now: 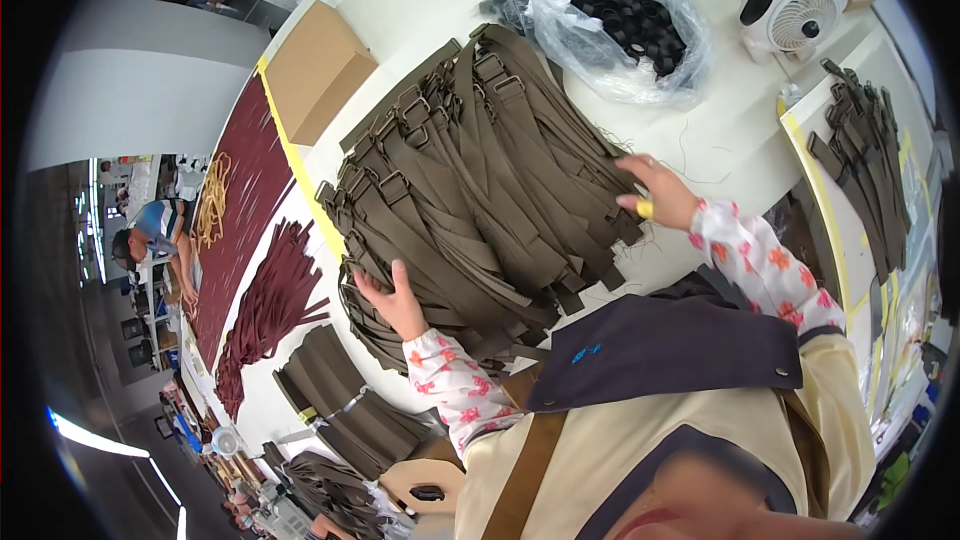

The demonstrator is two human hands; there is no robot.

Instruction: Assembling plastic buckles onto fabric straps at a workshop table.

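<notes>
Between the left grip (393, 302) and the right grip (660, 195), and reaching well beyond both, a broad pile of olive-brown webbing straps (480, 190) lies on the white worktop (735, 130). The straps' long axis slants from the metal buckles (415, 112), up and ahead of the left grip, down toward the loose cut ends, which fan out below and to the left of the right grip.

The left grip is spread, thumb raised and well apart from the fingers, at the pile's near left edge; it seems to rest against the straps without closing on any. The right grip is also parted, finger and thumb separated, a yellow band (645, 210) around one digit; its tips are at the pile's right edge, and no strap shows clearly pinched, though whether they press on the webbing I cannot tell. So the two face each other across the pile: the left is nearer the lowest buckles, the right nearer the right-hand cut ends.

Farther ahead of the right grip is a clear plastic bag (690, 50) of small black pieces (625, 15), with a white fan (800, 5) to the bag's right. Left of the left grip, apart from the pile, lies a maroon bundle of strips (275, 300).
</notes>
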